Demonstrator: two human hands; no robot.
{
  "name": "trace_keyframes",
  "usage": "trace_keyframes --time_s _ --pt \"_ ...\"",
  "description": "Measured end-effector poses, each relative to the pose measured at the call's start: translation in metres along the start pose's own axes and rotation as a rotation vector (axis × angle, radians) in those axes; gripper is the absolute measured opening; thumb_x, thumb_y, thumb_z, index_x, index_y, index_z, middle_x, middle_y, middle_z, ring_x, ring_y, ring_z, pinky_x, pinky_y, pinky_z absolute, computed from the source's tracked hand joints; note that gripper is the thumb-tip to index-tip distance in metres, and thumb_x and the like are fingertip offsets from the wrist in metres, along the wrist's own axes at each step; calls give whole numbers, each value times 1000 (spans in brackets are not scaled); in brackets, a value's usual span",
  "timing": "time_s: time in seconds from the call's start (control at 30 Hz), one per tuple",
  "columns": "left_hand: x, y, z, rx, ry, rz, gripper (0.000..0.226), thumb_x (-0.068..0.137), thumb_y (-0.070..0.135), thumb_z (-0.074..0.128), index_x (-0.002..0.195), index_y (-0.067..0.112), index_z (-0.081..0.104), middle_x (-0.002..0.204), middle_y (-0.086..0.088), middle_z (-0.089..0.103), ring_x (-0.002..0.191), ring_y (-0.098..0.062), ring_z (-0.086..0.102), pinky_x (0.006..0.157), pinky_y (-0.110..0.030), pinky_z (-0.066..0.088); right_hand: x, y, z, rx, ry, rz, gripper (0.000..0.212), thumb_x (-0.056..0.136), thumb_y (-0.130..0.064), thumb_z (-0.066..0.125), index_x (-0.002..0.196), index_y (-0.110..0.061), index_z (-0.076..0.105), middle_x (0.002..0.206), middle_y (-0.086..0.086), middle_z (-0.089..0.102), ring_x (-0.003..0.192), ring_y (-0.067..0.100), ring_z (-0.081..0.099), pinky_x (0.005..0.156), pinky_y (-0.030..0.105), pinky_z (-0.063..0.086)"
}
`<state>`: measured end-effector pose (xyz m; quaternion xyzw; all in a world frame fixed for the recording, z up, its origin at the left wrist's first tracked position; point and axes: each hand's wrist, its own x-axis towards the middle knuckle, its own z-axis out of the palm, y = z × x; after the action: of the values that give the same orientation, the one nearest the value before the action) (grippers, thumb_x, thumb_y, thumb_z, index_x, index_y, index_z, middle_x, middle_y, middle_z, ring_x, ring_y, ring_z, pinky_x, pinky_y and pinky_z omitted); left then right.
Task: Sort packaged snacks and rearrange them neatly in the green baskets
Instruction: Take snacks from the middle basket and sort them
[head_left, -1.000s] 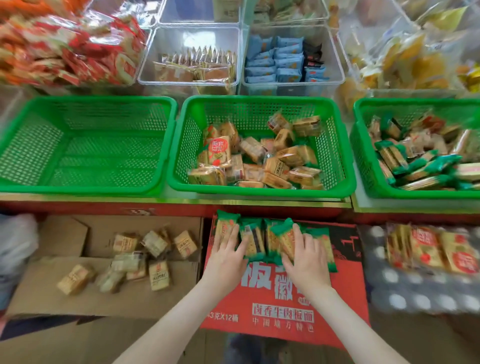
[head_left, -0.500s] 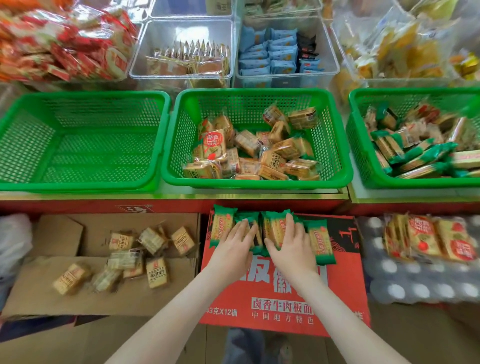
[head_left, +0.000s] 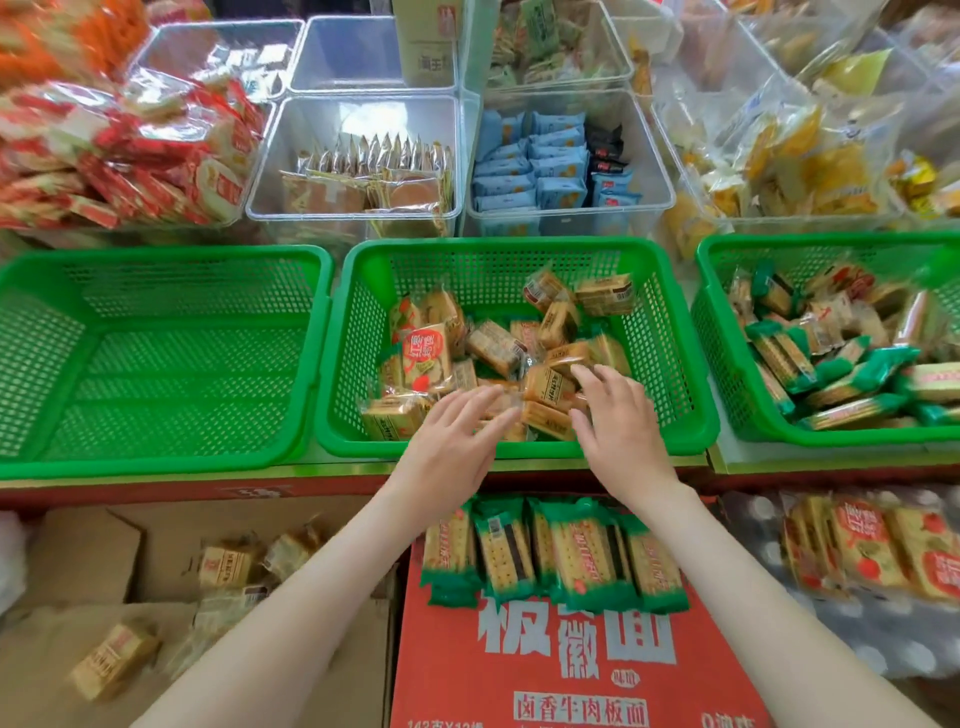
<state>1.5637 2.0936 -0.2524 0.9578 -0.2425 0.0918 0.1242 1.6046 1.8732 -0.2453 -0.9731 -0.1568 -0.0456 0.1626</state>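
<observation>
Your left hand (head_left: 457, 436) and right hand (head_left: 621, 426) both reach over the near rim of the middle green basket (head_left: 493, 248). Inside it the tan snack packs (head_left: 493, 340) lie in a loose jumble, with a red-labelled pack (head_left: 426, 358) mixed in at the left.

Your left fingers lie straight and a little blurred above the pile, holding nothing I can make out. Your right fingers are spread wide, with the tips on or just over 1 tan pack but not closed round it.

Expect these packs to be light, with slick, crinkly film and brittle biscuit inside. Take each 1 across its long sides, flat between thumb and fingers, rather than by the thin sealed ends. Squeeze gently, or the contents will likely crack.

A row of green-wrapped packs (head_left: 550, 556) sits below your wrists on the red carton (head_left: 571, 675).
</observation>
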Motion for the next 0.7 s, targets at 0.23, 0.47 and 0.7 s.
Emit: trace_keyframes --time_s 0.23,0.47,0.7 --pt "40 -73 -7 103 -353 -89 47 98 34 30 130 19 60 141 -17 51 133 -35 45 111 -52 32 61 23 11 -251 -425 -70 72 95 -2 43 154 -25 10 161 7 11 147 27 9 120 43 10" --pt "74 -116 -28 181 -751 43 66 98 3 40 154 27 17 163 -1 2 149 -20 0 119 -34 6 92 19 17 -431 -506 -58 66 95 -8 38 154 -25 14 162 4 2 147 30 -6 118 50 -6" --pt "76 -145 -18 562 -719 361 88 95 2 49 154 28 -10 162 -5 -8 149 -25 -6 115 -45 -10 107 10 21 -539 -501 -61 75 90 -4 52 153 -25 17 162 7 0 147 30 -13 114 54 -17"
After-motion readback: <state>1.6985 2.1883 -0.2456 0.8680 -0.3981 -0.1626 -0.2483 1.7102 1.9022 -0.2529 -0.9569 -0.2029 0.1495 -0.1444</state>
